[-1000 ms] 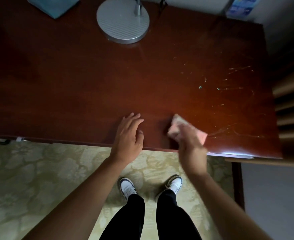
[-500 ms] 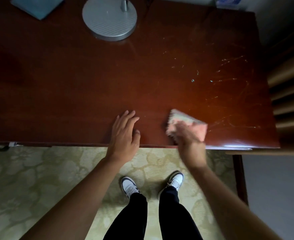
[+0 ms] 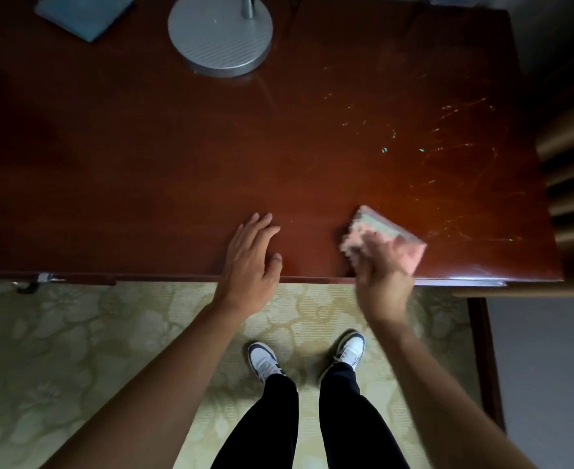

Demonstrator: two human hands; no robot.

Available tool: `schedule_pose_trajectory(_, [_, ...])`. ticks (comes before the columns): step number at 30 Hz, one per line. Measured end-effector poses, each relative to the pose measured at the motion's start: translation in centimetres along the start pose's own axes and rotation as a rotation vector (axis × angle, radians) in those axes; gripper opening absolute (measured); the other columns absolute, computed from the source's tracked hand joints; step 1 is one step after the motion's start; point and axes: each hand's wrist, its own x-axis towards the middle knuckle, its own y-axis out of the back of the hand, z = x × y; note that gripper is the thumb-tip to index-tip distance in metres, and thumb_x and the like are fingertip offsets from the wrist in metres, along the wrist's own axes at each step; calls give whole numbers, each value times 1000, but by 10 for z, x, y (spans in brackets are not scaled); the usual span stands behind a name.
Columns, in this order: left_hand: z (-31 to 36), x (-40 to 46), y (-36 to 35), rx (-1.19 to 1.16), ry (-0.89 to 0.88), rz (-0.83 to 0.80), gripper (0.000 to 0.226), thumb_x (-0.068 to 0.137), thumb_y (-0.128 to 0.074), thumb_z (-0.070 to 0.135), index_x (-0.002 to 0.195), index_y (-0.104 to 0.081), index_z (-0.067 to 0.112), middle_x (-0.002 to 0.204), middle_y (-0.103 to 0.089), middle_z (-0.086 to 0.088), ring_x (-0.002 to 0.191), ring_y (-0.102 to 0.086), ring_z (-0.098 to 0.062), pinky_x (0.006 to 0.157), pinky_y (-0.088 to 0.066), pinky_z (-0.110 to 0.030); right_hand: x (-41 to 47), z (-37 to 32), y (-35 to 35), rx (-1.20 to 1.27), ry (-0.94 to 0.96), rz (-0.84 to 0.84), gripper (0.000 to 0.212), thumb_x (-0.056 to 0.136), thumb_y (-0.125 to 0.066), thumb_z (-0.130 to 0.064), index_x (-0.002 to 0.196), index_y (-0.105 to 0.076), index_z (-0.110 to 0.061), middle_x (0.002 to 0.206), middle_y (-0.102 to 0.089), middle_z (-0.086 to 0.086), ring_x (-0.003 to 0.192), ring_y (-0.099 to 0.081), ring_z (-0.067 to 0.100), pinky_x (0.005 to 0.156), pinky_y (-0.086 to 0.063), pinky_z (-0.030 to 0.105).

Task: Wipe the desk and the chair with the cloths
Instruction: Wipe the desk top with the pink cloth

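Observation:
A dark red wooden desk [image 3: 184,157] fills the upper part of the head view. A folded pink cloth [image 3: 378,230] lies flat on it near the front edge, right of centre. My right hand [image 3: 382,272] presses on the cloth's near side and is blurred by motion. My left hand [image 3: 250,258] rests flat on the desk at the front edge, fingers spread, holding nothing. A folded blue cloth [image 3: 82,11] lies at the far left corner. Pale streaks and specks [image 3: 448,157] mark the desk's right half. No chair can be told apart in this view.
A round silver lamp base [image 3: 219,33] stands at the back of the desk. Tan slatted wood [image 3: 573,164] borders the desk's right end. A desk leg [image 3: 483,350] drops at the right. My two feet stand on patterned beige carpet [image 3: 59,350] below the edge.
My right hand has slid the pink cloth slightly right along the desk's front edge. My left hand has stayed flat in the same spot.

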Motion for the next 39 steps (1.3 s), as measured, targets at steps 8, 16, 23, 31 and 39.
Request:
schedule_pose_trajectory(8, [-6, 0, 2, -24, -17, -25, 43, 92, -49, 20, 134, -54, 12, 153, -41, 0, 147, -23, -14, 123, -5, -28, 22, 13, 25, 115, 92, -223, 32, 87, -69, -10, 117, -69, -20, 107, -73, 2, 79, -61, -6, 72, -49, 10])
schedule_pose_trajectory(16, [-3, 1, 0, -30, 10, 13, 43, 89, -51, 15, 132, -56, 11, 149, -45, 0, 145, -28, -15, 122, -5, -25, -55, -30, -24, 88, 299, -209, 26, 90, -65, -13, 116, -68, -15, 126, -59, -9, 120, -58, 13, 108, -41, 33])
schedule_pose_trajectory(23, [-22, -2, 21, 23, 44, 53, 43, 92, -57, 12, 135, -54, 11, 148, -46, 0, 143, -30, -12, 114, -4, -10, 42, -52, -42, -3, 374, -274, 32, 93, -57, -15, 124, -65, -20, 133, -59, 1, 121, -56, 18, 95, -50, 35])
schedule_pose_trajectory(31, [-36, -2, 27, -132, 107, 138, 38, 92, -54, 13, 130, -57, 13, 140, -54, 2, 138, -37, -10, 115, -24, -26, -4, -87, -58, 35, 572, -464, 35, 86, -55, -2, 117, -67, -12, 127, -64, 8, 123, -56, 25, 111, -36, 37])
schedule_pose_trajectory(39, [-59, 7, 45, 55, 159, 155, 44, 96, -53, 23, 139, -49, 20, 153, -40, 5, 147, -21, -10, 123, -2, -34, 109, -89, -58, 48, 331, -421, 34, 91, -54, -23, 123, -64, -20, 126, -65, 1, 117, -59, 17, 98, -40, 20])
